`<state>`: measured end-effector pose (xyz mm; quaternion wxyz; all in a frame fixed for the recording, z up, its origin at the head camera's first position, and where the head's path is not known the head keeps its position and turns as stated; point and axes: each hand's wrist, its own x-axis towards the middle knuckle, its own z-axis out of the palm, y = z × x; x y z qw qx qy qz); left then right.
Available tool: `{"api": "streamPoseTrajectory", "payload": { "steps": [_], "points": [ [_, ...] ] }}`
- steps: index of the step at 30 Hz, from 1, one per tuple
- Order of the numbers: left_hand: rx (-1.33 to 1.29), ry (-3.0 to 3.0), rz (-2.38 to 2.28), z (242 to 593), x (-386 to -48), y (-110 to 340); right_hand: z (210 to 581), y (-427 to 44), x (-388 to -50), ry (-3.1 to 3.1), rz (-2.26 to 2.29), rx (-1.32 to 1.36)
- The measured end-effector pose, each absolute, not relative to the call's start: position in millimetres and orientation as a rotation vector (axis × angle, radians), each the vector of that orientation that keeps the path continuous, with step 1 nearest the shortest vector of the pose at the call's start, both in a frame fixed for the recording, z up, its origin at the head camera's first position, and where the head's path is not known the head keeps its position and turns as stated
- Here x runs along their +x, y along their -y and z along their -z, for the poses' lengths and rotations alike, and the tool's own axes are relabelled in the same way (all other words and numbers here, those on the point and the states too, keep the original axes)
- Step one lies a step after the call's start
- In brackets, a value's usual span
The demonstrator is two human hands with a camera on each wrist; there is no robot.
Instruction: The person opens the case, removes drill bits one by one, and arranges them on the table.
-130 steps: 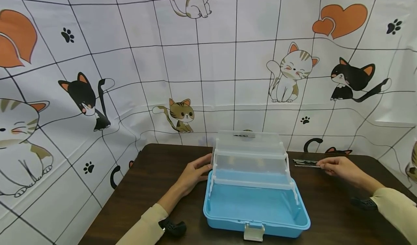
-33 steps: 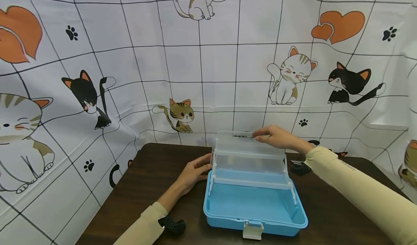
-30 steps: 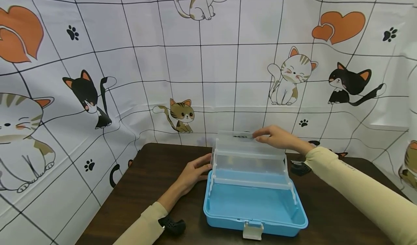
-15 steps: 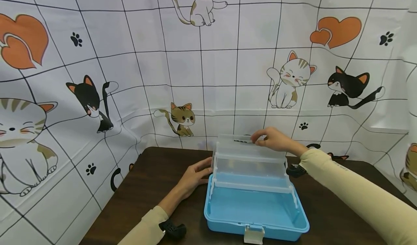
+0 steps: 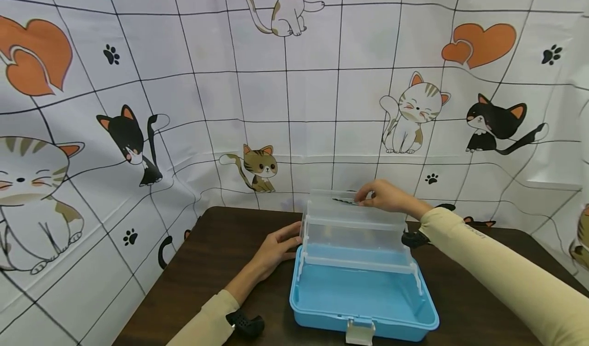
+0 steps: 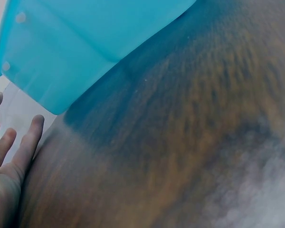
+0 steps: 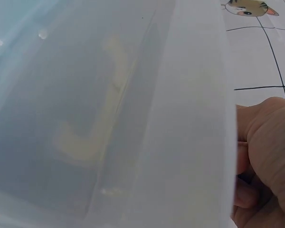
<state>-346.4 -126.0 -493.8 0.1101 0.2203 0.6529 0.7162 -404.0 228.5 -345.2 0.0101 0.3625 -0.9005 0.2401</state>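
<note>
A light blue plastic case [image 5: 354, 290] stands open on the dark wooden table, its clear tiered trays [image 5: 359, 233] raised at the back. My left hand [image 5: 276, 249] rests against the case's left side with loosely extended fingers; the left wrist view shows this hand [image 6: 9, 161] beside the blue wall [image 6: 85, 52]. Over the top tray, my right hand [image 5: 388, 197] has curled fingers and seems to pinch the end of a thin, dark, spiral drill bit [image 5: 344, 201]. In the right wrist view, the tray wall [image 7: 190, 118] partly hides its fingertips.
A white latch [image 5: 360, 332] hangs at the case's front. Black wrist cameras [image 5: 246, 324] sit on both wrists. A white sheet with cat drawings [image 5: 313, 121] hangs behind the table [image 5: 221, 244]. The right sleeve [image 5: 501, 269] covers part of the table's right side.
My right hand has moved from the drill bits on the table at right to the top tray. Lately its fingers shifted slightly and the bit there tilted. The left hand has stayed put.
</note>
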Motion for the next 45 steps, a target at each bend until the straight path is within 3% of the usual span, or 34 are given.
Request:
{"api": "streamPoseTrajectory", "payload": {
  "steps": [24,45],
  "points": [
    [0.631,-1.932,-2.099,492.0,-345.9,121.5,342.5,-242.2,-389.7,2.736,-0.854,1.036],
    [0.641,-1.936,-2.095,493.5,-346.0,124.0,370.4,-363.5,-337.5,2.705,-1.173,0.603]
  ]
}}
